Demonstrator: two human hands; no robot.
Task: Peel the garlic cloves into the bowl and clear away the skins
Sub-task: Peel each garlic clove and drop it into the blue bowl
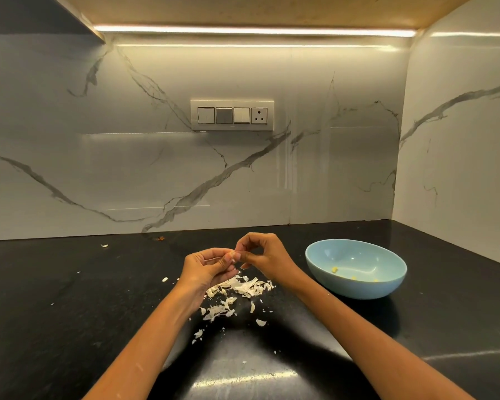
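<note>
Above the black counter, my left hand [207,267] holds a small garlic clove [235,255] at its fingertips. My right hand [261,254] pinches the same clove from the right with thumb and forefinger. A heap of white garlic skins [240,287] lies on the counter just below both hands, with more flakes scattered toward me. To the right stands a light blue bowl [355,285] holding a few yellowish peeled cloves [334,269].
The black counter [70,298] runs back to a white marble wall with a switch panel [232,115]. A side wall closes the right corner behind the bowl. Stray skin bits lie at the far left [104,245], and an orange scrap [159,238] sits at the wall's foot.
</note>
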